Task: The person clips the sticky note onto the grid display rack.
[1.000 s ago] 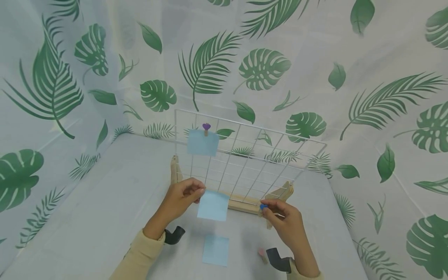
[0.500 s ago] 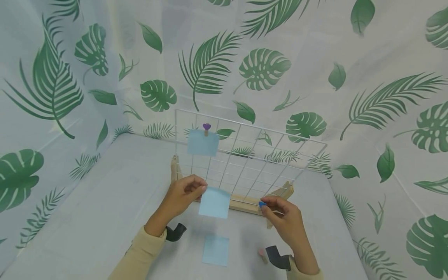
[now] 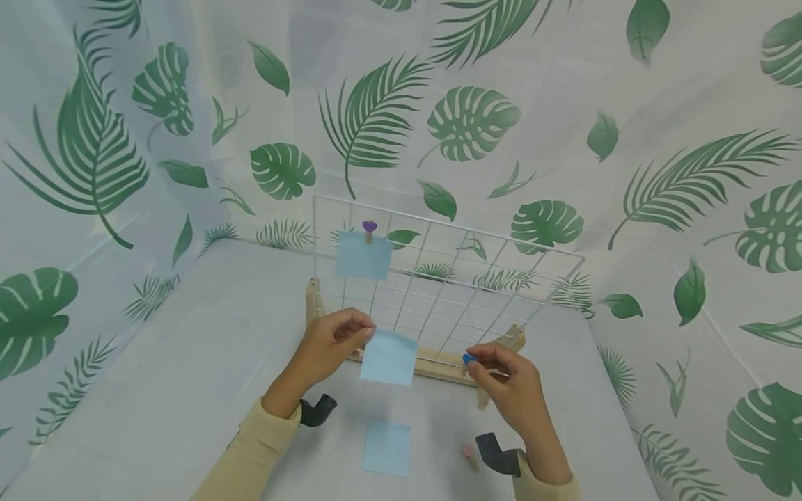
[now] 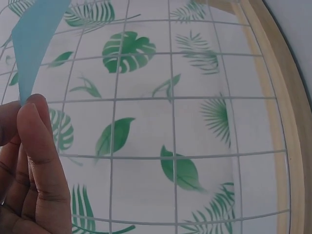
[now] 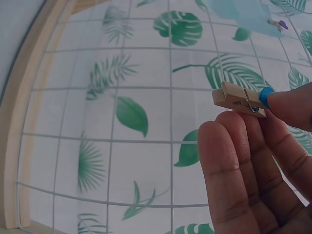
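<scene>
In the head view my left hand [image 3: 335,344] pinches the upper left corner of a light blue paper square [image 3: 389,359], which hangs in front of the wire grid [image 3: 432,292]. The left wrist view shows that blue paper [image 4: 39,44] nearly edge-on above the thumb and finger. My right hand [image 3: 510,383] holds a small wooden clothespin [image 5: 239,99] by its end, where a blue piece [image 5: 265,96] sits under the thumb. Its jaws point toward the grid. Another blue square [image 3: 363,255] hangs at the grid's upper left from a clothespin with a purple heart [image 3: 370,227].
A third blue square [image 3: 386,449] lies on the white table [image 3: 156,390], with a pink-topped clothespin [image 3: 470,458] to its right. The grid stands in a wooden base [image 3: 438,367] with side brackets. Leaf-print cloth [image 3: 388,104] surrounds the table.
My left hand has lifted the paper slightly up and to the right. The right hand, with its clothespin, has risen a little.
</scene>
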### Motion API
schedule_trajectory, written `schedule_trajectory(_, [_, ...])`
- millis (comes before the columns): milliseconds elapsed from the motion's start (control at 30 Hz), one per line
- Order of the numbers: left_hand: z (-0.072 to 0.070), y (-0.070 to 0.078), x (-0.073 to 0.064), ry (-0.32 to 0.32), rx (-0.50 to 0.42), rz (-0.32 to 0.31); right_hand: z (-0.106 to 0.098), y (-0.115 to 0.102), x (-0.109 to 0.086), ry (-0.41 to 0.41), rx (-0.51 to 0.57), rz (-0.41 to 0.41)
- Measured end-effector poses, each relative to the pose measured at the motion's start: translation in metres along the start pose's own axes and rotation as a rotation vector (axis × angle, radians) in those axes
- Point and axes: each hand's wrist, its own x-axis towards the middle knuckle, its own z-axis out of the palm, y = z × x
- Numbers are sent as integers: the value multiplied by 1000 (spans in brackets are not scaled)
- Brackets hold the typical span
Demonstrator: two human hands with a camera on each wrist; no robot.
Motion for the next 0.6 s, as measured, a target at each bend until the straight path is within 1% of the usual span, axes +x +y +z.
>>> schedule_trajectory(300, [1, 1, 3, 4, 7, 12, -1, -4, 3, -12, 8, -1])
schedule_trajectory(600, [0, 2, 6, -1, 30, 56, -2, -7, 6, -13, 11, -16])
